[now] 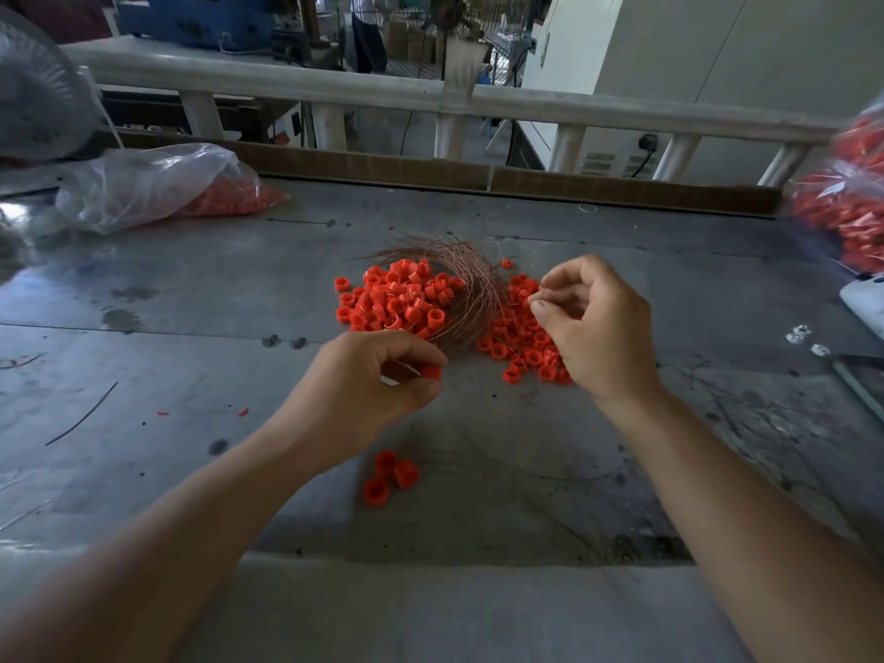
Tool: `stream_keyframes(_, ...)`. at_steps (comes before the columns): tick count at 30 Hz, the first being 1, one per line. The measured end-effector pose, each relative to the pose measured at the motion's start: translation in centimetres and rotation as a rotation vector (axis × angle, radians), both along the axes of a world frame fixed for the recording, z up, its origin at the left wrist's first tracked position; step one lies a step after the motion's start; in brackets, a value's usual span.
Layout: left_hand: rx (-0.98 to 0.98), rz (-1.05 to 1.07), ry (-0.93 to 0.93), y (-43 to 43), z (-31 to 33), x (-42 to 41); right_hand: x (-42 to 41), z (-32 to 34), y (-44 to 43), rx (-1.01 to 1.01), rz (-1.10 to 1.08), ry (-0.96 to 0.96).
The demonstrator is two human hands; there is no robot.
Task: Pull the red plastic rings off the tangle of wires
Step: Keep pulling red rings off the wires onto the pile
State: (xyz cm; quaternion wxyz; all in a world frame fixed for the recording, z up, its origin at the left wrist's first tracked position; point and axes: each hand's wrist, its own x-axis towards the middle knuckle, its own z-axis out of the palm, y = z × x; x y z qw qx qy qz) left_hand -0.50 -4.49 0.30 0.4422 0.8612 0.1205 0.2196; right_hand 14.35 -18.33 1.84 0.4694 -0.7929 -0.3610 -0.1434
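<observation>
Wires (474, 284), seemingly copper, among tubular rings (402, 301)

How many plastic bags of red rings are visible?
2: one bag far left on the table, a second bag at the right edge, cut off; more may be hidden.

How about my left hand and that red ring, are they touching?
Touching. The head view shows the left hand pinching one red ring between thumb and fingertips.

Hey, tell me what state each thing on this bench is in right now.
Wire tangle, rings caught in it.
Left hand, pinching one red ring.
Right hand, fingers curled beside the tangle, grip unclear.
Three near rings, lying loose.
Plastic bag, lying on its side.
</observation>
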Motion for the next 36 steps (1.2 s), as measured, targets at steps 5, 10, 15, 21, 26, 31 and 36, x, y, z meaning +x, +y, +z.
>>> stream_keyframes(5, 0.066, 0.002, -0.005, 0.1, -0.1, 0.1, 0.3, 0.1, -0.2, -0.199, -0.017, 0.015)
stream_keyframes(10, 0.081, -0.007, 0.015, 0.0, -0.1, 0.1, -0.5, 0.3, -0.2, -0.351, 0.097, 0.113)
stream_keyframes(15, 0.079, -0.023, 0.021, 0.0, -0.1, 0.0, -1.3, 0.3, 0.3, -0.430, 0.104, -0.034)
stream_keyframes(21, 0.099, -0.040, 0.022, 0.0, 0.0, 0.0, -1.5, -0.8, 1.8, -0.563, 0.183, -0.353)
stream_keyframes(26, 0.092, -0.045, 0.025, -0.1, 0.1, -0.2, -1.2, -1.9, 2.2, -0.677, 0.220, -0.355)
stream_keyframes(31, 0.090, -0.046, 0.024, -0.1, 0.2, -0.2, -1.5, -1.4, 1.8, -0.505, 0.210, -0.400)
stream_keyframes(36, 0.078, -0.028, 0.038, 0.0, 0.1, -0.3, -1.9, -0.9, 2.0, -0.334, 0.175, -0.439)
